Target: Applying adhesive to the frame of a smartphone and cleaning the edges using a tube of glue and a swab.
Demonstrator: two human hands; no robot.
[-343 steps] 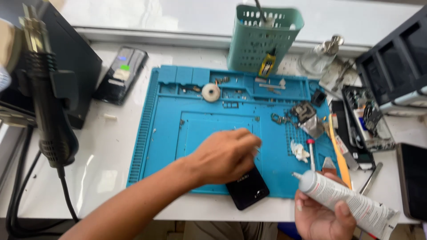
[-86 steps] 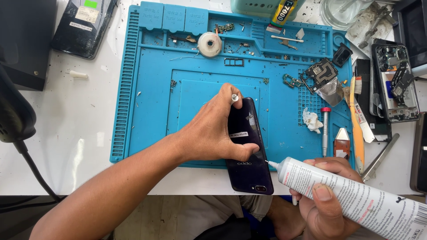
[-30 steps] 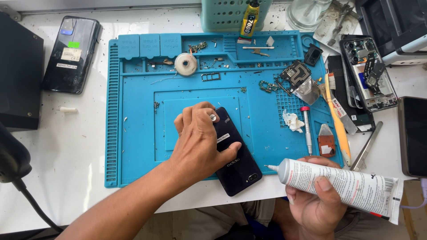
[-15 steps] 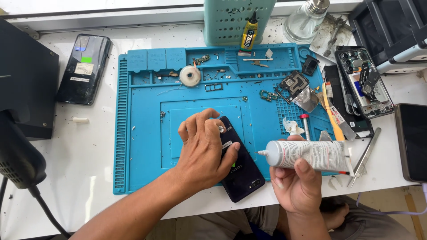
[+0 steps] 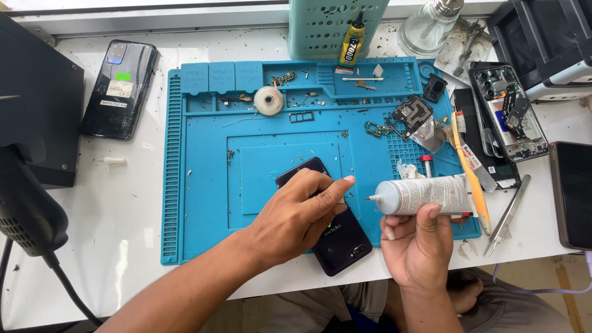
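Two hands at lower centre of frame: left hand [image 5: 302, 216] presses flat on the dark phone [image 5: 336, 237] lying on the blue mat [image 5: 203, 203], pinning it steady, while right hand [image 5: 416, 246] is clamped around a white glue tube [image 5: 425, 194], nozzle aimed toward the phone.
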